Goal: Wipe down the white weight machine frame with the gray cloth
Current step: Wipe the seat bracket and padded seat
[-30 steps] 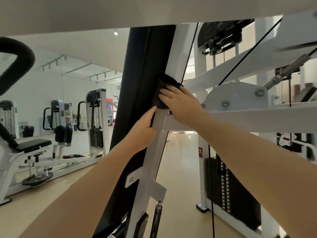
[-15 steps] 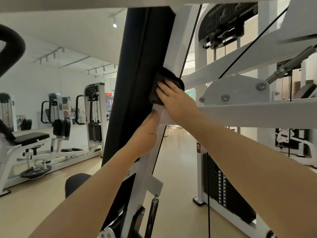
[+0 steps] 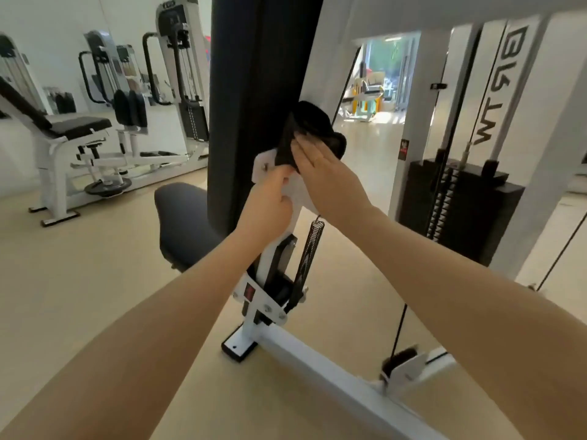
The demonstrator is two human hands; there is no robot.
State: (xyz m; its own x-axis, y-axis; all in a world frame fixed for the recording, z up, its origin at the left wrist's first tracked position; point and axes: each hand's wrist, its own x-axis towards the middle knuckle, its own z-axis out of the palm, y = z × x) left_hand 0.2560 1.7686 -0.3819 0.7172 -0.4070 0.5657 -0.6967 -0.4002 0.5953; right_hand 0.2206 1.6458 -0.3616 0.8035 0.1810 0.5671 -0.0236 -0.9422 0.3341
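The dark gray cloth (image 3: pixel 313 128) lies bunched against the white weight machine frame (image 3: pixel 333 52), on its slanted upright beside the black back pad (image 3: pixel 254 74). My right hand (image 3: pixel 327 176) presses the cloth onto the upright with straight fingers. Just below it, my left hand (image 3: pixel 270 204) grips the edge of a white bracket plate on the same upright, fingers curled around it. The cloth's lower part is hidden under my right fingers.
A black spring (image 3: pixel 309 249) and a latch hang below my hands. The padded seat (image 3: pixel 181 223) sits to the left, and the white base beam (image 3: pixel 317 360) runs across the floor. The weight stack (image 3: pixel 460 211) stands at right. Other machines (image 3: pixel 95 138) line the left wall.
Both hands and the cloth have slid down the upright, from near the cross-arm joint to the bracket plate above the spring. My view has tilted downward with them.
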